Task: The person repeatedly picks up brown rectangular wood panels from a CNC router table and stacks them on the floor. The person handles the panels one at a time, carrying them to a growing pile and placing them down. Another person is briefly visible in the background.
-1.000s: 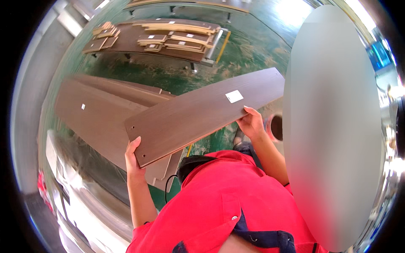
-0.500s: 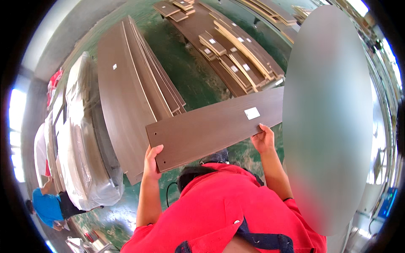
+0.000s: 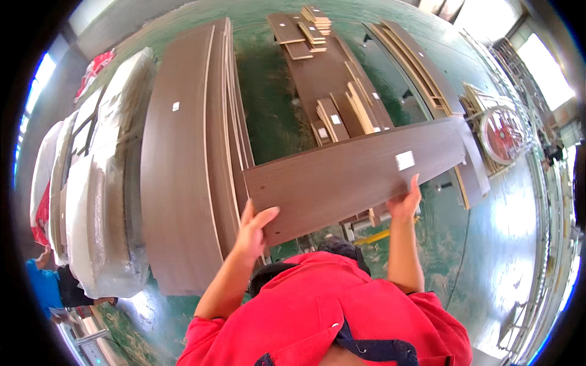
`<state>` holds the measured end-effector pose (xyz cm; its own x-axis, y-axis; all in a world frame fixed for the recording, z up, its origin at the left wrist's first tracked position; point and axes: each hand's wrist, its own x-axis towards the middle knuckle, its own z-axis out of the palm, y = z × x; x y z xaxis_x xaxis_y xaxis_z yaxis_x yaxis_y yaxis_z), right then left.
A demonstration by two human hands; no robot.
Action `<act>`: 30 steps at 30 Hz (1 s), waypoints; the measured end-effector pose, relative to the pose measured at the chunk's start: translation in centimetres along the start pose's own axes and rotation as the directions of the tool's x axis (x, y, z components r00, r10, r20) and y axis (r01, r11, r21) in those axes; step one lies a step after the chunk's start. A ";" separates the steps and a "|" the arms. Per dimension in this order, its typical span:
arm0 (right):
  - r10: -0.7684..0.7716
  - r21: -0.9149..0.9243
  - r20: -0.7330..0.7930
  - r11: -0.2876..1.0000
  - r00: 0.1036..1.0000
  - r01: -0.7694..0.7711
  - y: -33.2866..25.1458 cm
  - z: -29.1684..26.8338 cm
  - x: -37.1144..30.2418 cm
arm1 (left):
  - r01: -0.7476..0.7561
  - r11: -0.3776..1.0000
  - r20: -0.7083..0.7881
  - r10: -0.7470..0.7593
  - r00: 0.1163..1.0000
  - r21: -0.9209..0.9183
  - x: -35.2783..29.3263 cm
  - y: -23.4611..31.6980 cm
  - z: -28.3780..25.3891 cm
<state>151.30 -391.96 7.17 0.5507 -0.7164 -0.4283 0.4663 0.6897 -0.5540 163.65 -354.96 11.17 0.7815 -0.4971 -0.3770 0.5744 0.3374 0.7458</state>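
On your left, a plastic-wrapped stack (image 3: 82, 226) sits beside large brown panels (image 3: 177, 158). Your left hand (image 3: 249, 236) clamps the near left corner of the brown board (image 3: 342, 177), thumb on its face. The board is lifted before you, not yet set down. Beyond it, smaller boards (image 3: 330, 114) already lie piled on a bench (image 3: 308, 76). Your right hand (image 3: 404, 202) grips the near edge below the white label (image 3: 405, 160); how many boards remain, I cannot tell.

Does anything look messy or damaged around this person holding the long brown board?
Nothing looks clearly damaged, including the long brown board in the left hand and right hand. The small boards on the table ahead look untidy, though: their edges don't line up. The green floor also has pale smudges, possibly dust.
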 end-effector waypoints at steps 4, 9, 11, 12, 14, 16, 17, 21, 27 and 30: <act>-0.005 -0.053 -0.056 0.999 0.998 0.002 0.1 7.1 12.2 | -0.093 0.991 0.115 0.082 0.990 0.092 10.5 0.3 3.1; -0.031 -0.030 0.114 0.999 0.993 0.035 1.5 11.3 27.7 | 0.105 0.979 0.156 -0.133 0.979 0.177 25.1 3.9 4.3; -0.040 -0.035 0.126 0.998 0.991 0.045 2.7 14.6 33.1 | 0.197 0.956 0.160 -0.233 0.959 0.216 32.2 4.6 2.1; -0.065 -0.021 0.120 0.997 0.991 0.068 3.0 16.8 35.5 | 0.199 0.937 0.150 -0.249 0.957 0.286 35.4 4.7 1.0; -0.288 -0.139 0.133 0.942 0.948 0.306 3.2 21.6 40.6 | 0.292 0.884 -0.064 -0.289 0.955 0.366 40.9 6.3 -0.6; -0.413 -0.230 0.149 0.869 0.898 0.438 3.5 26.7 44.9 | 0.291 0.874 -0.181 -0.238 0.954 0.389 44.1 9.1 -2.7; -0.455 -0.259 0.153 0.838 0.877 0.480 2.8 29.7 47.1 | 0.260 0.902 -0.173 -0.211 0.962 0.346 46.5 11.0 -3.2; -0.569 -0.429 0.262 0.655 0.780 0.622 0.4 40.5 55.1 | 0.157 0.987 -0.204 -0.146 0.968 0.040 54.9 17.0 -6.7; -0.473 -0.636 0.559 0.282 0.680 0.719 1.3 53.6 66.5 | 0.211 0.973 -0.265 -0.179 0.947 0.095 72.1 24.7 -7.2; -0.357 -0.678 0.628 0.185 0.691 0.712 5.6 59.6 70.5 | 0.211 0.957 -0.182 -0.175 0.968 0.202 83.6 29.4 -6.6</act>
<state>233.99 -432.32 16.46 0.6495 -0.6750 0.3501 0.0090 -0.4535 -0.8912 247.47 -381.33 -2.05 0.7001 -0.3943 -0.5953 0.6651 0.0568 0.7446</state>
